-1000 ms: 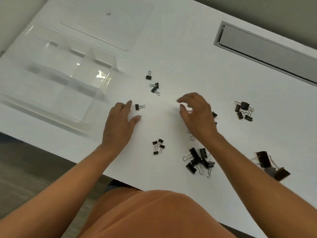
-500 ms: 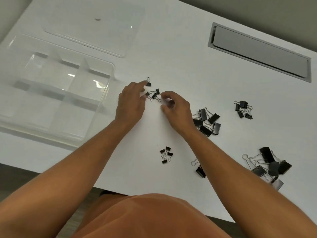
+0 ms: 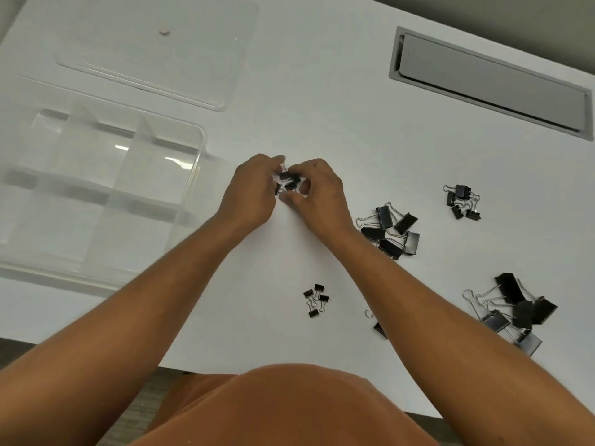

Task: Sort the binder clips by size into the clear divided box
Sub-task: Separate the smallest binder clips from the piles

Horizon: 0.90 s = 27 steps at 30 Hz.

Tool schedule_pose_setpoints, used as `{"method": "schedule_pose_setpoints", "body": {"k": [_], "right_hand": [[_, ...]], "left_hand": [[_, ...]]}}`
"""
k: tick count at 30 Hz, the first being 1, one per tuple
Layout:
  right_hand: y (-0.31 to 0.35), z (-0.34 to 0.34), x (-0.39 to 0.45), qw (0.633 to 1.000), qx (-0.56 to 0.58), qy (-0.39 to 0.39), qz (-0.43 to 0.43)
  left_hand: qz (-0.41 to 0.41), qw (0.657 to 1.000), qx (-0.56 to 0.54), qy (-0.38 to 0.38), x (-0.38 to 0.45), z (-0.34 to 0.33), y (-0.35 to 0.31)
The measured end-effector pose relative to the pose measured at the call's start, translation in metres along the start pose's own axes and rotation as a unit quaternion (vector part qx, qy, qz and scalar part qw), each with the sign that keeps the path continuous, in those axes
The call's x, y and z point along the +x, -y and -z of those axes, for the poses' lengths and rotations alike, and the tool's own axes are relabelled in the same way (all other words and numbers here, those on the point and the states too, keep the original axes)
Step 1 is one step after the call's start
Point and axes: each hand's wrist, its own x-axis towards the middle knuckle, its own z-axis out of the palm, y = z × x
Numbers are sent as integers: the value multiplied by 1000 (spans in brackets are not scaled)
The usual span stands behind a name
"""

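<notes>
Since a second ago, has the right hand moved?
Yes. The right hand has gone left, away from the medium clip pile, toward the clear divided box, meeting the left hand over small clips.

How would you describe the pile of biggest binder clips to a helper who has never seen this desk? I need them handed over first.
Start at the white table's near edge and follow it to the person's right side. The biggest clips lie there in a loose heap just right of the right forearm, nearest that edge. Their black bodies and long wire handles are clearly larger than those of the medium pile farther in.
</notes>
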Motion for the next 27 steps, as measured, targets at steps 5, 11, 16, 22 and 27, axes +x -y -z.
{"method": "schedule_pose_setpoints", "body": {"k": [5, 11, 16, 22, 27], "right_hand": [[-2, 4, -9, 999, 32, -20, -17], [0, -11, -13, 972, -206, 10, 110], [4, -24, -15, 944, -286, 19, 165], [3, -12, -19, 958, -243, 56, 144], [-5, 15, -37, 948, -267, 103, 138]], "left_hand": [[39, 997, -65, 6, -9, -1, 4], [52, 995, -75, -49, -25, -1, 8], [61, 992, -100, -48, -34, -5, 8], [36, 997, -66, -13, -55, -4, 10], [-2, 999, -28, 22, -76, -11, 10]]}}
